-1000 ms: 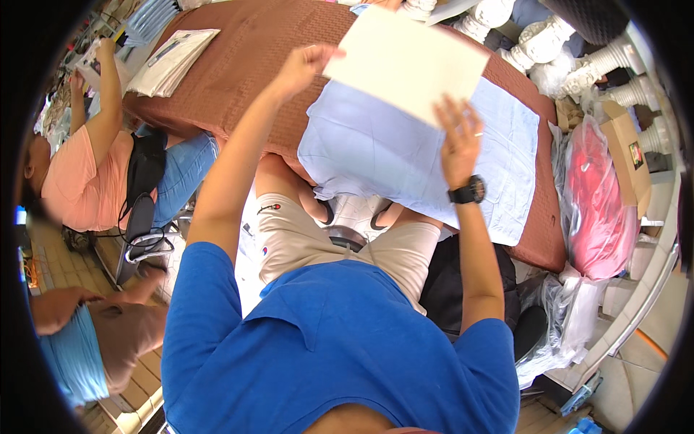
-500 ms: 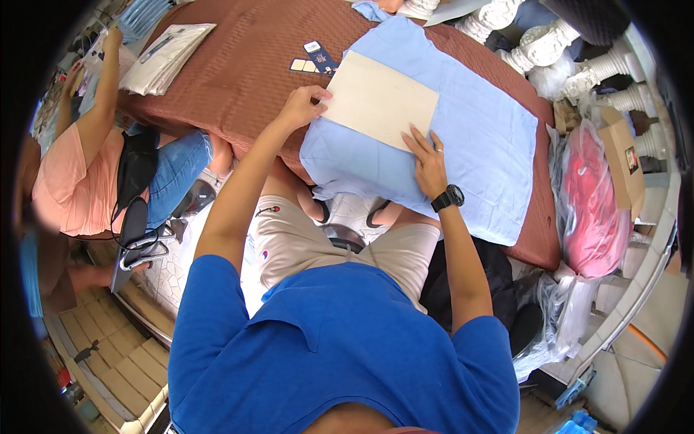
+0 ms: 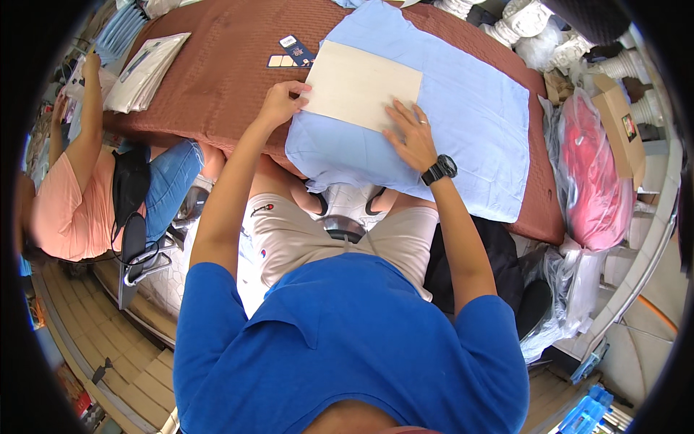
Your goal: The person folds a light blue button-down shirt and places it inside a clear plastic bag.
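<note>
Cream board [image 3: 358, 83], thin stiff-looking rectangle, smooth matte face, lies flat on the blue cloth [image 3: 473, 137], towards its left part; nearest the camera, blue knit shirt [image 3: 354, 325] with soft folds, then off-white shorts [image 3: 303, 239]; right hand [image 3: 414, 141] palm down, fingers apart, tips resting on the board's near right part; round black watch [image 3: 442, 168] on that wrist; left hand [image 3: 280, 105] curled, thumb and forefinger at the board's left edge, cannot tell if clamped on it; cloth is thin woven fabric, creased, near edge drooping over the table [image 3: 224, 79], whose brown cover has a quilted-looking texture; to the right, a red bundle [image 3: 589, 166] in glossy clear plastic, beside an open cardboard box [image 3: 620, 126]; beyond the board's left corner, small dark blue tags [image 3: 298, 52]; farther off, bulbous white turned columns [image 3: 522, 20].
</note>
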Demonstrator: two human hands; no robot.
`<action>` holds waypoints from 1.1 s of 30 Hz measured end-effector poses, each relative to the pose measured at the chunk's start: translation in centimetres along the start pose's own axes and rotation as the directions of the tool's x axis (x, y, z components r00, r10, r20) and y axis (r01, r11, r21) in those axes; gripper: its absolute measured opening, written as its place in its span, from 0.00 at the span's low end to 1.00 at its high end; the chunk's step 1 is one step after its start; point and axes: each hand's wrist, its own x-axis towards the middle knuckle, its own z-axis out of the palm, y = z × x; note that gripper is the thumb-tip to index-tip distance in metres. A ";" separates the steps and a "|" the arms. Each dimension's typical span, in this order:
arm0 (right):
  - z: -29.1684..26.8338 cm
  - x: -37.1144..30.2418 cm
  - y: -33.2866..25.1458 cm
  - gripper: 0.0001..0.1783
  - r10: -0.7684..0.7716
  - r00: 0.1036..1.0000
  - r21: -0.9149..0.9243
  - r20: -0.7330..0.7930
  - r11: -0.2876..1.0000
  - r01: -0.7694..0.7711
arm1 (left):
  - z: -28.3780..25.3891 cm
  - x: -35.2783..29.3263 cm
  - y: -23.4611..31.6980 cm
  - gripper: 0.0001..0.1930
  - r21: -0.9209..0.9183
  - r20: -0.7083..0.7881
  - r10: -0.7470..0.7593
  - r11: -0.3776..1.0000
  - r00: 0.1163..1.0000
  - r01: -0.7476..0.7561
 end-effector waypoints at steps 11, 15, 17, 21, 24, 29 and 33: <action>0.2 0.8 1.1 0.24 -0.001 0.996 0.044 0.092 0.999 -0.003 | -0.5 0.1 -0.6 0.15 -0.006 -0.002 0.019 1.000 1.000 -0.019; 0.5 0.8 1.3 0.23 -0.031 0.999 0.041 0.029 0.999 0.030 | -0.4 0.1 -0.5 0.15 -0.020 -0.010 0.022 1.000 1.000 -0.022; 0.5 0.7 1.5 0.23 -0.042 0.999 0.030 0.024 0.999 0.042 | -0.4 0.1 -0.2 0.15 0.004 0.002 -0.005 1.000 1.000 0.005; 0.7 0.9 1.3 0.24 -0.022 0.999 0.031 0.033 0.999 0.021 | -0.7 0.1 -1.0 0.15 0.172 -0.062 0.087 0.982 0.994 -0.075; 0.6 0.7 1.4 0.24 -0.012 0.999 0.027 0.052 1.000 0.010 | -0.4 -0.1 0.0 0.11 0.314 -0.103 0.118 0.946 0.988 -0.080; 0.4 0.8 1.7 0.24 -0.038 0.998 0.041 0.042 0.998 0.036 | 0.1 0.9 1.6 0.07 0.369 -0.182 -0.098 0.916 0.978 0.160; 0.3 0.8 1.6 0.24 -0.041 0.998 0.075 0.044 0.997 0.038 | -0.1 1.3 0.9 0.05 0.371 -0.159 -0.138 0.909 0.978 0.188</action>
